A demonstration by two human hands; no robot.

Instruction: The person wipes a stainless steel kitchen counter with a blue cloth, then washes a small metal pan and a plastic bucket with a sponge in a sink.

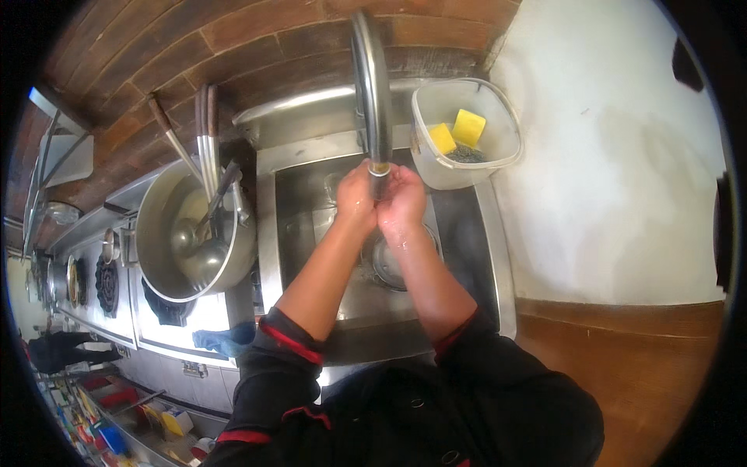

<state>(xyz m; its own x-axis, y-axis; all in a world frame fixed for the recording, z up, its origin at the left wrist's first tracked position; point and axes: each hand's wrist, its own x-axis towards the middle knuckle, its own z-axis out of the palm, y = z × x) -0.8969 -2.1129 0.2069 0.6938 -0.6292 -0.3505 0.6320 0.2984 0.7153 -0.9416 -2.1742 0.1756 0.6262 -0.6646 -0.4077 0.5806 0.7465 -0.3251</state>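
Note:
Under the spout of a metal faucet [373, 87], my left hand [355, 192] and my right hand [405, 195] are side by side, cupped and touching, with wet skin at the wrists. Neither holds an object that I can see; the spout's end hides part of them. Below them lies the stainless steel sink basin [344, 298]. A round metal object [390, 265] sits on its bottom, partly behind my right forearm. To the right of the faucet, a white plastic bucket [423, 160] holds yellow sponges [468, 127] and a dark scouring pad [465, 154].
Left of the sink, a large metal pot [154, 257] holds several ladles [207, 257] on a stove [175, 333]. A blue cloth [224, 340] hangs by the stove edge. A brick wall [245, 58] rises behind; a white wall [607, 157] stands right. Another person [64, 350] is far left.

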